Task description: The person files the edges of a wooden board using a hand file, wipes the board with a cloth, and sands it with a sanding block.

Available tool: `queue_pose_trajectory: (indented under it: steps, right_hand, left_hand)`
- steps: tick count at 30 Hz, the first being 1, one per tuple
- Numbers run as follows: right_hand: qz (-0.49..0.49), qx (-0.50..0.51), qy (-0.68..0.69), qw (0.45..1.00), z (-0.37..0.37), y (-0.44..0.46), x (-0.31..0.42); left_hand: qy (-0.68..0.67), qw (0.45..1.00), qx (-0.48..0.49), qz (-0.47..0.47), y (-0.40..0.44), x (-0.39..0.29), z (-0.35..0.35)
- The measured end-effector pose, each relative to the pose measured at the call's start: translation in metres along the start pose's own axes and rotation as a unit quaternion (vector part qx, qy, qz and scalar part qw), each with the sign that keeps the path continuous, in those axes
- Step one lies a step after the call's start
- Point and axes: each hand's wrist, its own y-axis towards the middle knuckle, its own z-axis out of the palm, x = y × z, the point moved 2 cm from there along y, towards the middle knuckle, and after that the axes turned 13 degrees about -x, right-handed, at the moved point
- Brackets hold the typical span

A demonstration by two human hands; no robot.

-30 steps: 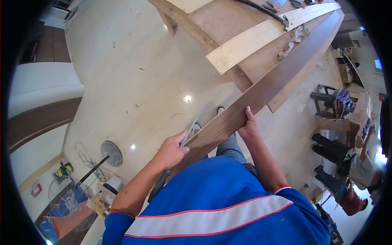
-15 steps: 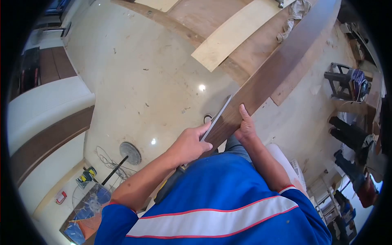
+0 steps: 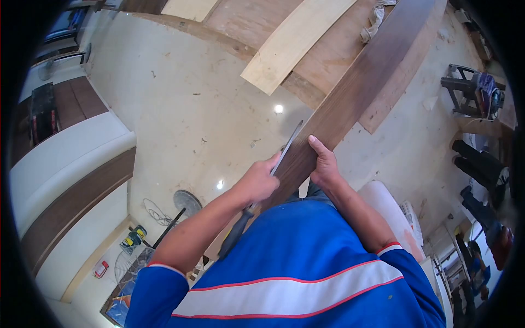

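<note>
A long dark brown wooden board (image 3: 358, 90) runs from the far right of the head view down to my waist. My right hand (image 3: 325, 164) is closed around its right edge, the thumb lying on the top face. In my left hand (image 3: 257, 182) is a file (image 3: 291, 139), gripped by its narrow metal blade. The blade lies along the board's left edge, its tip pointing away from me. Below the wrist, the file's dark handle (image 3: 235, 235) shows beside my blue shirt.
Plywood sheets and a pale curved strip (image 3: 295, 46) lie beyond, with a crumpled cloth (image 3: 373, 24). A dark stool (image 3: 465, 90) and another person's legs (image 3: 478, 169) are at right. A fan (image 3: 131, 268) and round-based stand (image 3: 187, 202) are at lower left.
The file now stands more on edge and its dark handle shows. My left hand has curled tighter around the blade. The right hand still grips the board; the view has shifted slightly.
</note>
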Motion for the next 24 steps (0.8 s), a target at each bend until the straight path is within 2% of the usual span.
queue_pose_trajectory:
  steps: [2, 5, 8, 10, 12, 14, 17, 20, 22, 24]
  right_hand:
    - [0.003, 0.0, 0.006, 1.0, 0.002, -0.002, 0.001]
    - [0.009, -0.009, 0.006, 1.0, 0.003, -0.005, 0.001]
    - [0.003, -0.009, 0.013, 1.0, 0.002, -0.002, 0.0]
    - [-0.007, -0.016, 0.009, 1.0, -0.001, 0.001, 0.0]
    - [-0.019, -0.03, -0.008, 0.999, -0.001, 0.0, -0.001]
    - [-0.007, -0.026, -0.014, 1.0, 0.003, -0.005, 0.001]
    - [0.001, -0.02, -0.002, 1.0, 0.004, -0.006, 0.003]
    - [-0.002, -0.024, 0.008, 1.0, 0.003, -0.004, 0.0]
    - [-0.009, -0.034, 0.008, 0.999, 0.002, -0.002, -0.001]
    - [-0.014, -0.045, -0.001, 0.999, 0.003, -0.004, 0.001]
  left_hand:
    - [-0.001, 1.0, -0.008, 0.007, 0.027, 0.004, 0.012]
    - [0.0, 0.999, -0.015, -0.029, 0.039, 0.006, 0.016]
    - [-0.044, 0.999, -0.02, -0.005, 0.0, -0.011, 0.003]
    - [-0.06, 0.988, -0.053, 0.129, -0.013, 0.011, 0.006]
    - [-0.055, 0.984, -0.07, 0.153, -0.009, 0.025, 0.013]
    - [-0.024, 0.995, -0.073, 0.07, 0.013, 0.02, 0.022]
    - [0.017, 0.999, -0.024, -0.021, 0.047, 0.014, 0.023]
    - [0.0, 1.0, -0.013, 0.007, 0.035, 0.011, 0.015]
    - [-0.028, 1.0, -0.003, 0.004, -0.01, -0.01, -0.003]
    - [-0.035, 0.999, -0.004, -0.001, -0.016, 0.008, -0.001]
